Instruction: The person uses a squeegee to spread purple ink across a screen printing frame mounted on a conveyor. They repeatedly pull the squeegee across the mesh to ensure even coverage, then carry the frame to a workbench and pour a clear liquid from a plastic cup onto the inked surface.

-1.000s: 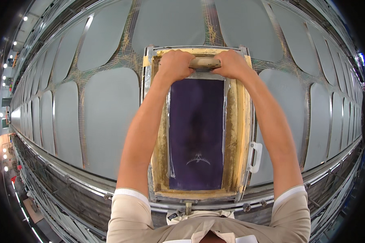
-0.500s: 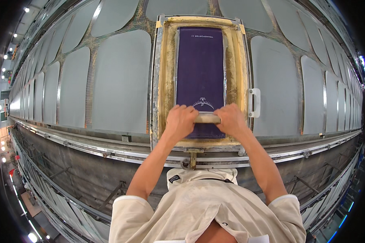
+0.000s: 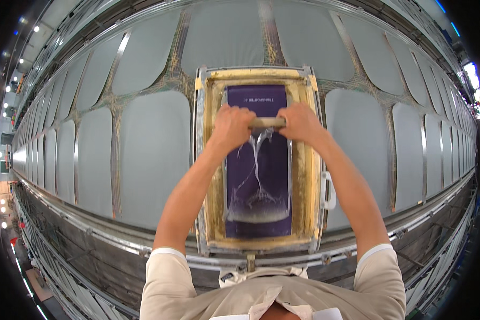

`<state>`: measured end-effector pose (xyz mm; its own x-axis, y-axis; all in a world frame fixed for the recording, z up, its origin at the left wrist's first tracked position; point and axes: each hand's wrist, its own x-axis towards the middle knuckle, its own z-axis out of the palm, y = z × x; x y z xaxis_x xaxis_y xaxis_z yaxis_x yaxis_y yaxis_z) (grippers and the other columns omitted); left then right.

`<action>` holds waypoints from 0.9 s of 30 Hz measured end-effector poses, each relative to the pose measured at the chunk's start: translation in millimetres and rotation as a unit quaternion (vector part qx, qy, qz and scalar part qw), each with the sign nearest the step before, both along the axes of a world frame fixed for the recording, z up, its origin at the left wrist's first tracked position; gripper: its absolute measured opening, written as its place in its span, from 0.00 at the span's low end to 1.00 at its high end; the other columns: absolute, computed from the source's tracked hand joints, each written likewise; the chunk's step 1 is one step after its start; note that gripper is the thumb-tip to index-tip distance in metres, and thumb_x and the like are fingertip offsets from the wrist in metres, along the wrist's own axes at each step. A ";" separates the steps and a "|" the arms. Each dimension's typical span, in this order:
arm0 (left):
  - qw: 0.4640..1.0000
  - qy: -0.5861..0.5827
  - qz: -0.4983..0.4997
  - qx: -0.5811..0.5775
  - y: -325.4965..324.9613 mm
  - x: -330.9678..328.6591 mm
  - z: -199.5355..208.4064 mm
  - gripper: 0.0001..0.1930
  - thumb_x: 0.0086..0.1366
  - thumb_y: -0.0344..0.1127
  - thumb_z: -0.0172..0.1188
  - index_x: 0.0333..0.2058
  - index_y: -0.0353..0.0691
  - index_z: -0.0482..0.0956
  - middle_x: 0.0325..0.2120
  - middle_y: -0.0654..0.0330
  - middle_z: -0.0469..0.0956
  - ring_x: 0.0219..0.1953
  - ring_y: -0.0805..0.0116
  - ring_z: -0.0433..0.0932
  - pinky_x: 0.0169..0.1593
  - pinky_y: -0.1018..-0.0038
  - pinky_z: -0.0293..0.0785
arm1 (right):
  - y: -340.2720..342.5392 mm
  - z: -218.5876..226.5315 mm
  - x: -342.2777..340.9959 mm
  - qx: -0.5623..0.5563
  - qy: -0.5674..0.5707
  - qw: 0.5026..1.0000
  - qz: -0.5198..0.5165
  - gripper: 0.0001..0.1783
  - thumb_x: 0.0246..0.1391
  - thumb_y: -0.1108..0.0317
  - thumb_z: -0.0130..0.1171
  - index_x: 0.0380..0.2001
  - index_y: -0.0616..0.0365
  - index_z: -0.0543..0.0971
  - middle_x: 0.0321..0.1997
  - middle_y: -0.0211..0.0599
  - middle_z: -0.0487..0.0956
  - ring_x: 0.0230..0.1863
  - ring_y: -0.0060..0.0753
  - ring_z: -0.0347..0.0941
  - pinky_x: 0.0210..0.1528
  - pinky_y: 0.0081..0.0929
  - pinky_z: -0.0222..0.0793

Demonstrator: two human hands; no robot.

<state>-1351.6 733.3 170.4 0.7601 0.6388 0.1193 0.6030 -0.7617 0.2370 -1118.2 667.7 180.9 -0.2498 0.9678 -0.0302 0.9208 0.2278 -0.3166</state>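
Observation:
A framed printing screen (image 3: 201,213) with a yellowed, taped border and purple mesh (image 3: 250,186) lies on a long table. My left hand (image 3: 233,127) and my right hand (image 3: 300,124) are wrapped round the two ends of a squeegee's light-coloured handle (image 3: 266,122), over the far part of the mesh. Nearer me, whitish translucent ink (image 3: 256,154) lies on the mesh in a forked streak and a smeared band. White printed marks show faintly through near the mesh's front. The squeegee's blade is hidden under the handle and fingers.
Grey flat panels with rounded corners (image 3: 152,154) lie in rows across the table on both sides and beyond the screen. A white handle (image 3: 329,191) sticks out from the frame's right side. A metal rail (image 3: 117,241) runs along the table's near edge.
Both hands have pushed the squeegee away from me, from the near end toward the far end of the mesh. Whitish ink streaks now show behind it. The whole view has tilted forward.

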 end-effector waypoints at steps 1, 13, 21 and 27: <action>1.000 -0.001 0.000 0.019 28.8 12.0 -0.8 0.09 0.50 0.37 0.71 0.32 0.47 0.83 0.29 0.61 0.82 0.37 0.57 0.81 0.47 0.58 0.72 | 30.1 -6.3 13.1 0.015 0.008 1.000 -0.004 0.14 0.39 0.60 0.73 0.31 0.51 0.84 0.28 0.42 0.81 0.37 0.50 0.78 0.46 0.45 0.72; 0.995 0.066 0.070 -0.036 127.5 50.6 -6.8 0.14 0.53 0.44 0.72 0.38 0.48 0.85 0.30 0.54 0.84 0.38 0.49 0.83 0.42 0.55 0.78 | 136.7 -19.2 36.0 -0.104 0.035 0.991 -0.079 0.20 0.43 0.55 0.75 0.35 0.57 0.84 0.27 0.49 0.82 0.33 0.52 0.81 0.39 0.43 0.75; 1.000 -0.004 0.026 -0.017 21.8 13.8 -6.7 0.08 0.51 0.40 0.71 0.28 0.46 0.84 0.24 0.58 0.82 0.32 0.53 0.83 0.41 0.58 0.75 | 31.5 -19.8 6.8 -0.053 0.045 0.997 -0.036 0.16 0.43 0.57 0.75 0.32 0.53 0.85 0.30 0.44 0.83 0.35 0.49 0.80 0.42 0.42 0.75; 0.997 -0.003 0.044 -0.068 -118.9 -36.1 1.0 0.08 0.50 0.32 0.69 0.32 0.48 0.87 0.28 0.59 0.83 0.31 0.55 0.80 0.45 0.62 0.73 | -106.7 -21.8 -42.7 -0.053 0.058 0.997 -0.026 0.12 0.40 0.63 0.73 0.30 0.53 0.85 0.28 0.39 0.82 0.38 0.46 0.78 0.51 0.41 0.70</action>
